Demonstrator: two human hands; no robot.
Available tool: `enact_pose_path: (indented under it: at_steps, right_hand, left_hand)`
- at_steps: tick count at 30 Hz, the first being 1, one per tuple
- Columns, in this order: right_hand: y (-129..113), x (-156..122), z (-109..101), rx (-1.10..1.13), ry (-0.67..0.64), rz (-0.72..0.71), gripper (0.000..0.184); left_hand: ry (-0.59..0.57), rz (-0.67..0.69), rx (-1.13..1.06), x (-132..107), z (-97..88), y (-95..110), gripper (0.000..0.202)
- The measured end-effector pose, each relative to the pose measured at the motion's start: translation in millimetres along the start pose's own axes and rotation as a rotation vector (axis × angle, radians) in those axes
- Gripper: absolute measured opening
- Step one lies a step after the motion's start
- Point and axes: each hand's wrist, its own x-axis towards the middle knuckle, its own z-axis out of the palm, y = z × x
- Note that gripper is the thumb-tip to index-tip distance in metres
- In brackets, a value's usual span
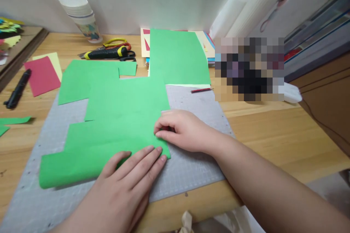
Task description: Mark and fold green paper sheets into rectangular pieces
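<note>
A large stepped piece of green paper lies on the grey cutting mat, its near edge rolled or folded over. My left hand rests flat with fingers stretched along that folded near edge. At the right edge of the paper, my right hand is closed, thumb and fingertips brought together over the sheet. Something small and dark red shows in the gap of the curled fingers, too hidden to name. Another green sheet lies at the back on a stack of coloured papers.
A yellow-black utility knife and scissors lie behind. A red pencil sits at the mat's upper right. Left are a black marker, red paper and green scraps. Paper cups and a bottle stand near the wall.
</note>
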Motion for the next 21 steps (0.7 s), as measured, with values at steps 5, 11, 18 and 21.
enact_pose_path:
  at_steps: [5, 11, 18, 21]
  right_hand:
    - [7.1, 0.6, 4.6, 0.288, 0.191, 0.107, 0.021]
    - [10.0, 1.5, 6.8, 0.364, 0.195, 0.142, 0.02]
    - [4.1, -0.9, 2.2, 0.458, 0.218, 0.107, 0.023]
    - [-0.3, -5.6, -5.6, 0.467, 0.167, 0.058, 0.036]
  left_hand:
    - [-0.013, 0.011, -0.034, 0.3, 0.5, -3.4, 0.059]
    - [-0.011, 0.025, -0.046, -1.9, 0.9, -5.1, 0.058]
    - [-0.024, 0.036, -0.016, -3.0, 1.5, -5.5, 0.059]
    - [-0.036, 0.033, -0.012, -2.3, 0.8, -5.7, 0.058]
